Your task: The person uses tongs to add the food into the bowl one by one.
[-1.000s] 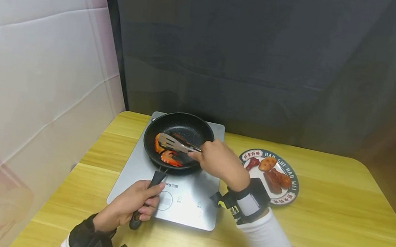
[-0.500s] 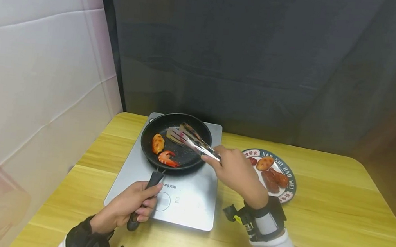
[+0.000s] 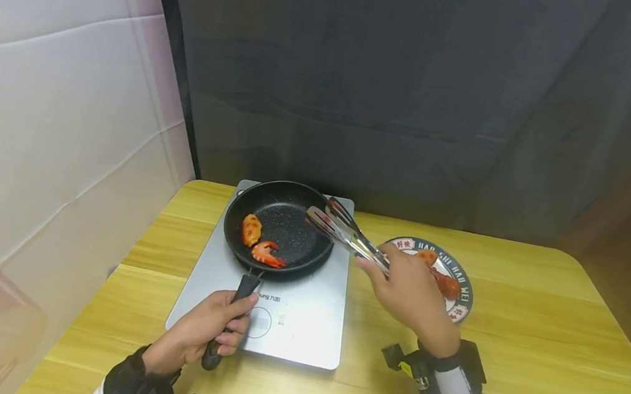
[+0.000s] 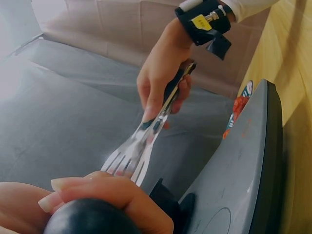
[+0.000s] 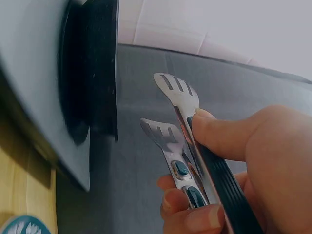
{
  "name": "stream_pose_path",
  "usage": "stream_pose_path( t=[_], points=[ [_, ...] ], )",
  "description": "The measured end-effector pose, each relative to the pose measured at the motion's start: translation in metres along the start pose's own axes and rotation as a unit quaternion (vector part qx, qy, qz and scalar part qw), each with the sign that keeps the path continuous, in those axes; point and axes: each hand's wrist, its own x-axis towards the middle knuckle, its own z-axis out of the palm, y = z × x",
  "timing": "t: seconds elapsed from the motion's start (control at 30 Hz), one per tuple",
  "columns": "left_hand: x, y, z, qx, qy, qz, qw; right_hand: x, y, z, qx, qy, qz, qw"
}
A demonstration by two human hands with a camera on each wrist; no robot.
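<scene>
"What does the right wrist view give you over the head view?"

"Height. I see the tongs (image 5: 217, 170) clear of the pan (image 3: 292, 232), their heads spread apart. Only the head view shows me the shrimp (image 3: 267, 253) and browned piece (image 3: 251, 229) inside it."

"The hands?"

"The right hand (image 3: 411, 293) grips the tongs, thumb along one arm, fingers round the other. The left hand (image 3: 217, 321) is curled around the pan handle (image 3: 247, 286). The tongs reach from the right hand over the pan's right side, well apart from the food."

"Any change?"

"Half a second ago I had their heads over the pan's middle; the food hasn't moved."
</scene>
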Motion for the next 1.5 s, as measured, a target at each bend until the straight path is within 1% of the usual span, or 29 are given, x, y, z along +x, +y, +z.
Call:
stream_pose_path(
  t=[0.13, 0.3, 0.53, 0.63, 0.9, 1.1, 1.23, 1.33, 1.5],
  points=[
    [-0.001, 0.000, 0.001, 0.004, 0.004, -0.001, 1.0000, -0.007, 0.011, -0.002, -0.015, 0.020, 0.015, 1.000],
    [-0.001, 0.000, 0.001, 0.007, 0.007, -0.001, 0.9999, -0.012, 0.026, -0.003, -0.032, 0.038, 0.027, 0.998],
    [-0.001, 0.001, 0.001, 0.006, 0.003, -0.002, 1.0000, -0.017, 0.045, -0.005, -0.041, 0.023, 0.045, 0.998],
    [0.000, 0.001, 0.001, 0.007, 0.003, -0.004, 1.0000, -0.019, 0.052, -0.007, -0.051, 0.025, 0.049, 0.997],
    [0.000, 0.001, 0.001, -0.007, -0.002, -0.009, 0.9999, -0.029, 0.074, -0.007, -0.056, 0.008, 0.071, 0.996],
    [0.000, 0.000, 0.001, 0.000, -0.002, -0.011, 0.9999, -0.036, 0.088, -0.008, -0.063, -0.014, 0.089, 0.994],
    [0.000, 0.001, 0.002, 0.002, 0.001, -0.013, 0.9999, -0.038, 0.092, -0.008, -0.068, -0.034, 0.102, 0.992],
    [-0.001, 0.001, 0.002, 0.001, 0.002, -0.012, 0.9999, -0.038, 0.092, -0.007, -0.066, -0.039, 0.108, 0.991],
    [-0.001, 0.001, 0.001, -0.002, -0.005, -0.009, 0.9999, -0.038, 0.090, -0.008, -0.067, -0.059, 0.135, 0.987]
  ],
)
